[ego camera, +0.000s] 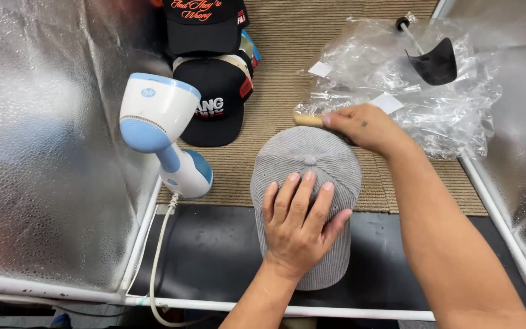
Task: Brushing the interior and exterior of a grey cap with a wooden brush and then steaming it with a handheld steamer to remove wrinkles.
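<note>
A grey striped cap point(312, 155) lies crown-up in the middle of the work surface, its brim toward me. My left hand point(298, 222) rests flat on the near side of its crown, fingers spread. My right hand point(366, 127) hovers at the cap's far right edge, closed around a brush with a light wooden handle point(307, 120) whose end sticks out to the left. The brush head is hidden under my hand.
A white and blue handheld steamer point(159, 131) stands upright at the left, its cord point(156, 256) trailing toward me. Black caps point(214, 91) are stacked at the back. Crumpled clear plastic bags point(409, 85) and a dark cap-shaper piece point(436, 61) lie at the back right. Foil-lined walls point(44, 152) enclose both sides.
</note>
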